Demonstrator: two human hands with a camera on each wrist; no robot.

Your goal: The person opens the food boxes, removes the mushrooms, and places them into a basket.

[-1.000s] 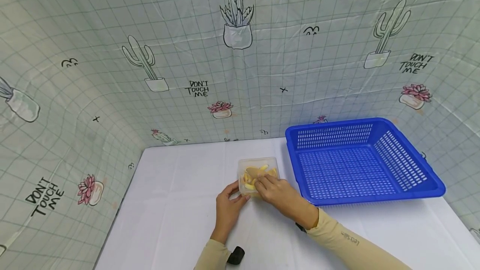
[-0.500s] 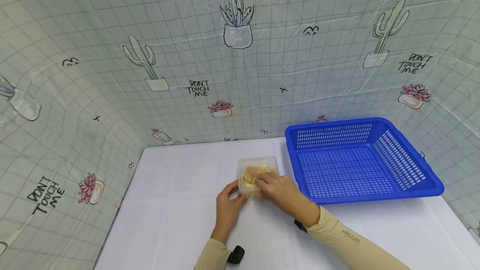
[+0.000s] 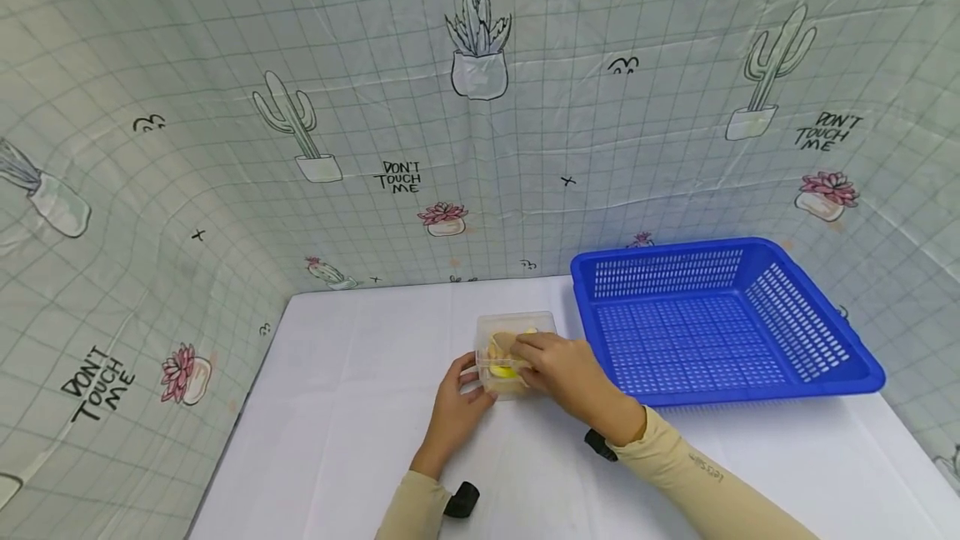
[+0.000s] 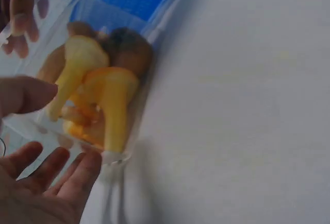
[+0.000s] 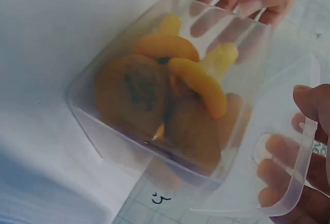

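Observation:
A clear plastic box (image 3: pixel 495 387) stands on the table, holding yellow-orange mushroom-shaped pieces (image 4: pixel 116 113) and larger rounded brown pieces (image 5: pixel 131 87). My left hand (image 3: pixel 454 417) grips the near left corner of the box, its thumb and fingers on either side. At the opposite side, my right hand (image 3: pixel 572 377) pinches the edge of a clear lid (image 5: pixel 300 175) between thumb and fingers. In the right wrist view the lid is tilted beside the box opening; whether it still touches the rim I cannot tell. The right hand covers part of the box in the head view.
A blue perforated basket (image 3: pixel 720 398) stands to the right of the box, close to my right hand. White cloth covers the table (image 3: pixel 360 390). A patterned curtain (image 3: pixel 360 107) rises behind and along both sides.
My right hand has moved slightly up and to the right, and a clear lid edge now shows over the box. My left hand stays at the box corner.

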